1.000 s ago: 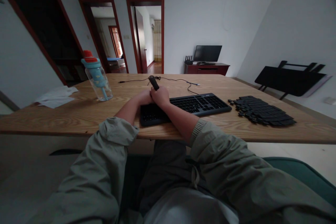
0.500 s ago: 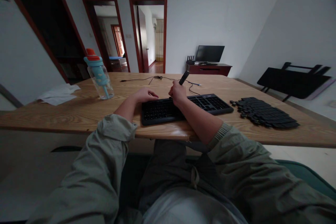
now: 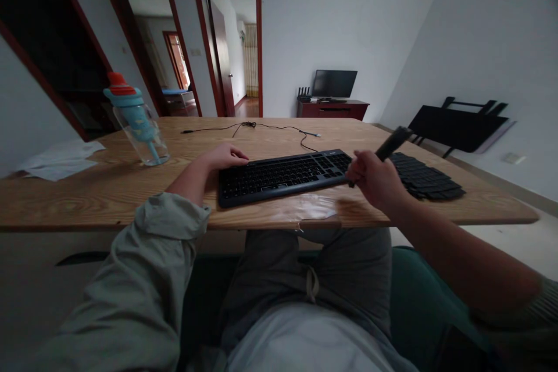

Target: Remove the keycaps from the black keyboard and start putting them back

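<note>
1. The right hand (image 3: 375,181) is closed around a dark tool (image 3: 392,142), held tilted above the table's (image 3: 108,197) near edge, at the right end of the keyboard (image 3: 283,174).
2. The left hand (image 3: 224,157) rests palm down, fingers loosely curled, touching the keyboard's left end.
3. A pile of black keycaps (image 3: 425,177) lies just beyond the tool.
4. A bottle (image 3: 137,122) and white paper (image 3: 56,160) stand well to the left; a cable (image 3: 261,127) runs behind the keyboard.
</note>
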{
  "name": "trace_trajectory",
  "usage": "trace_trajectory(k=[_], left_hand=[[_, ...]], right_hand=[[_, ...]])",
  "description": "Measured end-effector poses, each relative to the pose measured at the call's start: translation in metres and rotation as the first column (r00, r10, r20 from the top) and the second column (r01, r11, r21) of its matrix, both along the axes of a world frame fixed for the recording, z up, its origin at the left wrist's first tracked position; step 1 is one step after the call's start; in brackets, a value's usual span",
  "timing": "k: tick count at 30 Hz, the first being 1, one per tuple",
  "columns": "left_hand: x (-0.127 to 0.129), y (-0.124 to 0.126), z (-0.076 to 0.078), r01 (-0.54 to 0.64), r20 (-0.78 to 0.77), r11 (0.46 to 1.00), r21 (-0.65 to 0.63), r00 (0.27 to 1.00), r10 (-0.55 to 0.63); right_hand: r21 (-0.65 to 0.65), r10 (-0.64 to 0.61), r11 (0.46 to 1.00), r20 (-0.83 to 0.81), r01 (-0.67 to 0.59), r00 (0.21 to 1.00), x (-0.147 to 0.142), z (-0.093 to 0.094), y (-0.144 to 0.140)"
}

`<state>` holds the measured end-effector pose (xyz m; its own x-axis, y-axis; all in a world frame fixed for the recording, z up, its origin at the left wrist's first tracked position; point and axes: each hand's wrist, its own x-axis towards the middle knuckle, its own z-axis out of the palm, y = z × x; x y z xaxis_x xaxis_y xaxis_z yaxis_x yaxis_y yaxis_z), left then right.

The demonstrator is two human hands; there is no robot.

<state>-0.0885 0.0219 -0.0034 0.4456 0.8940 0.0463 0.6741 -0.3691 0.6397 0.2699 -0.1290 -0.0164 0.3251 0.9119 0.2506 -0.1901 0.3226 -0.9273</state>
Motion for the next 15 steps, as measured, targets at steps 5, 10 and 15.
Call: trace_trajectory(k=[5,10,15], left_hand=[[0.005,0.000,-0.001,-0.027,-0.033,0.999,0.033,0.999,0.028],[0.007,0.000,-0.003,-0.037,-0.033,0.999,0.019,0.999,0.037],[0.006,0.001,-0.003,-0.049,-0.031,0.998,0.036,0.998,0.050]], right_hand=[[-0.027,-0.220,0.975,-0.113,0.219,0.969,0.082,-0.010,-0.039],[-0.141,-0.360,0.929,-0.137,0.342,0.923,0.132,-0.017,-0.054],[-0.121,-0.355,0.931,-0.094,0.344,0.930,0.143,-0.025,-0.056]])
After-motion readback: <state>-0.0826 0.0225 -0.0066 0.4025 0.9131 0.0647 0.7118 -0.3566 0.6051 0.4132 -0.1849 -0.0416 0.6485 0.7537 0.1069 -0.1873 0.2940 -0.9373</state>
